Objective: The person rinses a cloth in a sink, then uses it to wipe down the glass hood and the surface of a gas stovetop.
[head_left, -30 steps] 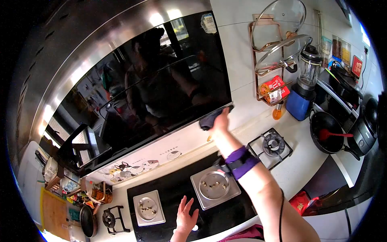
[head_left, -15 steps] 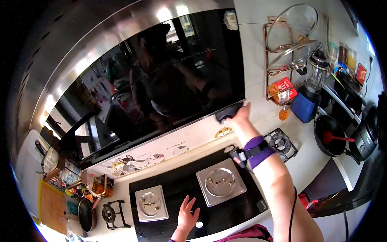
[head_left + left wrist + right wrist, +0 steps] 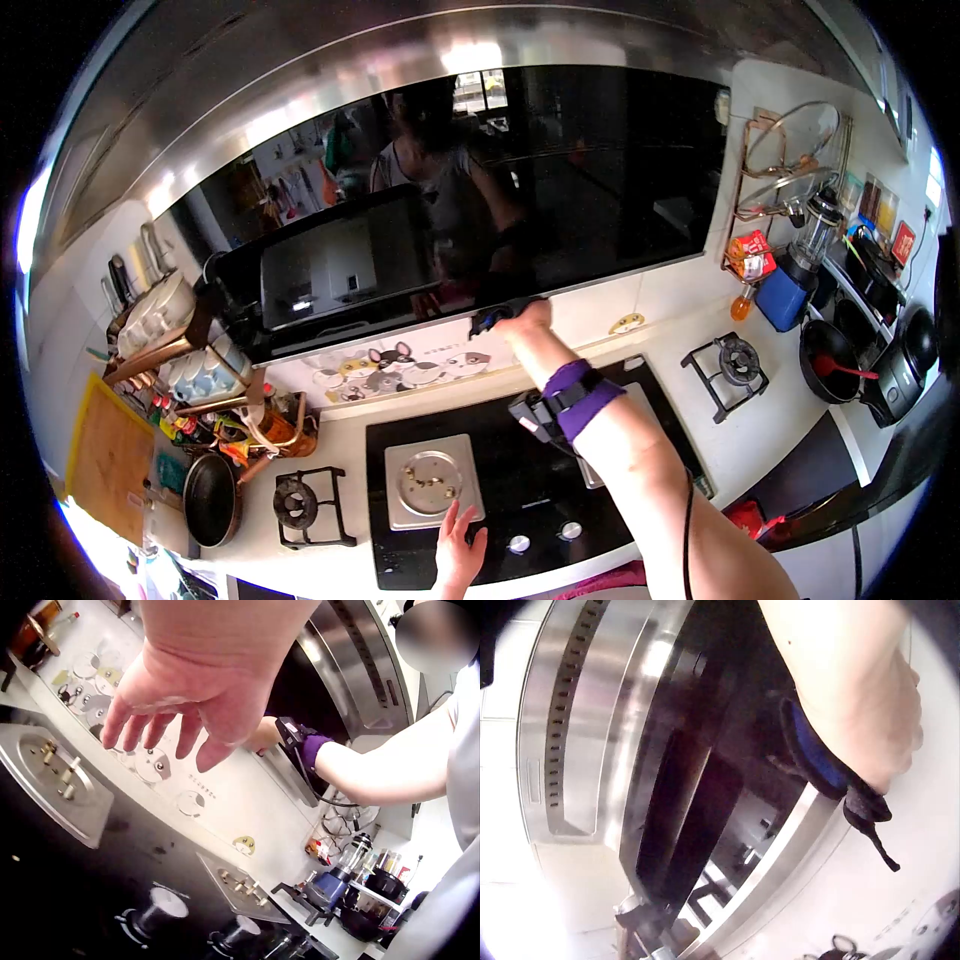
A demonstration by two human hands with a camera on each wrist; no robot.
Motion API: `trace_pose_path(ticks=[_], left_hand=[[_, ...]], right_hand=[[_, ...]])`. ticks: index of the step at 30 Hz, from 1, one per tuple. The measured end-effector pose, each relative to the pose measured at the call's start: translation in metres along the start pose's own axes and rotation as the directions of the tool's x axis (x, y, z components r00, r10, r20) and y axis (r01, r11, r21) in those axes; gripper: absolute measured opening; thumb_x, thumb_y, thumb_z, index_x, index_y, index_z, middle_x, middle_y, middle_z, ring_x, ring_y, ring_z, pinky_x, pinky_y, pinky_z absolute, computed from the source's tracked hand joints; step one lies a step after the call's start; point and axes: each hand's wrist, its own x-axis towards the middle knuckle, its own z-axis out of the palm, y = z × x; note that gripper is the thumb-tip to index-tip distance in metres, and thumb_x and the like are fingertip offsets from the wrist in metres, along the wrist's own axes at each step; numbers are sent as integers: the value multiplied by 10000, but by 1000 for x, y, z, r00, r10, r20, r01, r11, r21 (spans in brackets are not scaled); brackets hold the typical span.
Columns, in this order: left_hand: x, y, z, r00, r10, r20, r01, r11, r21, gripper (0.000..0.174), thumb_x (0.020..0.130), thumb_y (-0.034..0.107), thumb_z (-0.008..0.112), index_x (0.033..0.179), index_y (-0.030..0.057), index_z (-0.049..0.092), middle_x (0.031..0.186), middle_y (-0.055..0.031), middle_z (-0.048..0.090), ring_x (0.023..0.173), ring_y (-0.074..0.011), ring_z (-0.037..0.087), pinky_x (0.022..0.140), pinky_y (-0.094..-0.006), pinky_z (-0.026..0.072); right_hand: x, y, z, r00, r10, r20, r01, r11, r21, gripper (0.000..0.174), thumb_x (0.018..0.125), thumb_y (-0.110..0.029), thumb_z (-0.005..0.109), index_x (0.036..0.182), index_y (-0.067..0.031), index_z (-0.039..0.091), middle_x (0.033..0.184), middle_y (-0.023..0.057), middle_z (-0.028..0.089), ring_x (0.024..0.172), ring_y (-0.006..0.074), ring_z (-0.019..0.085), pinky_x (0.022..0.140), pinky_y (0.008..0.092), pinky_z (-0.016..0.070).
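Note:
My right hand (image 3: 527, 320) holds a dark cloth (image 3: 490, 318) against the lower edge of the glossy black range hood panel (image 3: 600, 170). In the right wrist view the cloth (image 3: 817, 754) shows a blue patch under the hand (image 3: 877, 720), folded over the metal edge strip (image 3: 780, 847), with a loose end hanging down. My left hand (image 3: 458, 548) hovers over the front of the black cooktop (image 3: 520, 490), near the left steel burner plate (image 3: 395, 470). The left wrist view shows its fingers (image 3: 157, 724) spread and loose, holding nothing.
Small light pieces lie on the burner plates. Pot supports (image 3: 318, 532) (image 3: 735, 365) stand on the counter at either side. On the left are a pan (image 3: 210, 500) and a rack of cups (image 3: 165, 350); a blue blender (image 3: 785, 292) and a wok (image 3: 822, 350) are at the right.
My right hand has moved left along the panel's lower edge with the cloth. The head view has shifted, showing more of the left side. The left hand remains low over the cooktop.

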Motion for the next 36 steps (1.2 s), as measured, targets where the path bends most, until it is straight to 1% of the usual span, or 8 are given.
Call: trace_pose_path(ticks=[8,15,17,21,27,28,31,36], left_hand=[[-27,-98,-102,988,-40,-149,46,998,34,461,775,91,696,1227,50,615,1383,-223,478,1237,-382,504,1002,-438,440],[15,-81,-105,996,54,65,-57,998,40,417,812,173,682,1216,98,613,1377,-178,491,1228,-361,504,988,-426,458],[24,-66,-93,987,106,120,-114,992,58,435,813,182,681,1235,111,600,1383,-173,485,1219,-374,509,991,-431,457],[32,-50,-68,974,140,177,-144,990,8,447,813,191,686,1244,115,593,1378,-193,484,1225,-384,503,989,-437,460],[27,-40,-47,962,130,238,-133,991,-3,438,826,209,688,1243,104,601,1363,-210,496,1210,-390,518,985,-432,461],[28,-32,-52,962,124,245,-129,992,4,429,828,208,689,1233,93,604,1346,-218,506,1200,-396,526,979,-428,464],[32,-30,-42,958,153,243,-163,986,22,423,845,195,672,1241,74,591,1331,-232,514,1188,-402,531,961,-434,471],[53,13,-35,918,-58,393,-14,984,176,455,851,152,646,1274,19,548,1332,-251,507,1192,-434,515,968,-459,460]], right_hand=[[4,239,-44,997,5,77,32,881,-472,611,755,-278,705,1296,-62,520,1263,108,594,1157,241,556,1002,343,445],[5,150,-41,919,-203,337,177,-553,-814,747,599,-198,834,1257,-16,531,1236,142,604,1144,221,565,989,275,448],[-1,84,-30,863,-441,247,31,-441,-897,689,570,-140,835,1192,5,578,1189,134,631,1086,197,596,943,261,481],[2,-63,2,908,-405,-109,370,896,-243,460,892,-383,422,1145,-45,605,1134,73,641,997,242,601,903,364,494],[-5,-93,12,817,-577,-7,567,805,-175,663,953,-550,264,1382,-85,462,1373,40,517,1178,205,492,1046,383,350],[12,-77,-9,830,-556,-47,544,825,-157,382,982,-493,354,845,-184,532,819,-41,532,775,128,485,743,325,427],[-27,44,-18,748,-662,48,561,593,-577,638,1028,-437,351,1485,-13,214,1488,150,347,1326,247,379,1111,336,282],[12,67,-45,529,-812,247,593,145,-792,778,1028,-444,357,1471,115,48,1552,305,77,1454,349,144,1178,366,138]])
